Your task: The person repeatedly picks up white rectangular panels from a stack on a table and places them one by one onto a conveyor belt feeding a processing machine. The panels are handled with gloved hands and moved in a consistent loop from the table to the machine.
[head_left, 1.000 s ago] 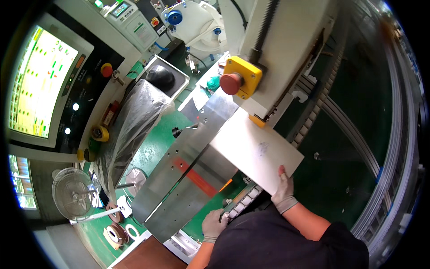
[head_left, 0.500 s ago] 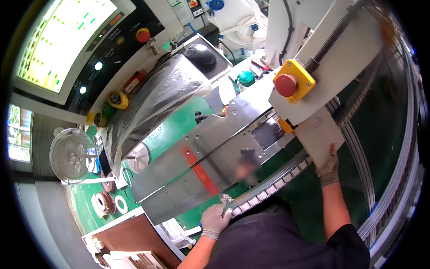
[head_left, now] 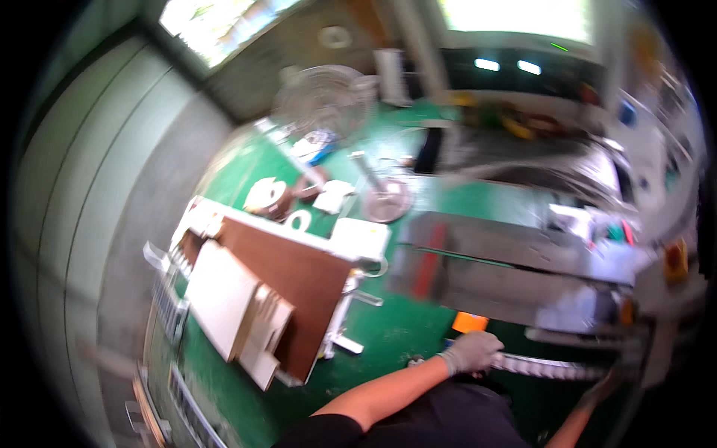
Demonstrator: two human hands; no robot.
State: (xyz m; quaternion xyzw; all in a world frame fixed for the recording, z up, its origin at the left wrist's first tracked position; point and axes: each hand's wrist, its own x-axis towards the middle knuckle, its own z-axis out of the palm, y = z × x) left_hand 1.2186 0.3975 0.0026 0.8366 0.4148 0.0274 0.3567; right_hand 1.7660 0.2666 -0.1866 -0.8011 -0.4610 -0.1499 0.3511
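Note:
My left hand [head_left: 474, 352], in a pale glove, is closed on the near-left end of a roller rail [head_left: 549, 366] with a row of white rollers. My right hand [head_left: 603, 386], also gloved, is far to the right at the other end of that rail. Motion blur smears its fingers. A pale board [head_left: 657, 355] appears beside it, but its outline is too blurred to tell whether the hand holds it. Behind the rail stretches the machine's long grey metal bed [head_left: 515, 287], marked with a red stripe.
To the left, a brown-topped table [head_left: 314, 302] bears a stack of pale boards [head_left: 224, 302]. Behind it, rolls of edging tape [head_left: 270, 200], a round-based stand [head_left: 387, 201] and a fan [head_left: 325, 101] occupy the green floor. An orange piece [head_left: 470, 322] shows near my left hand.
My view has swung left, bringing the board stack and wall into sight. The machine and both hands now appear farther right. My left hand stays at the rail's end.

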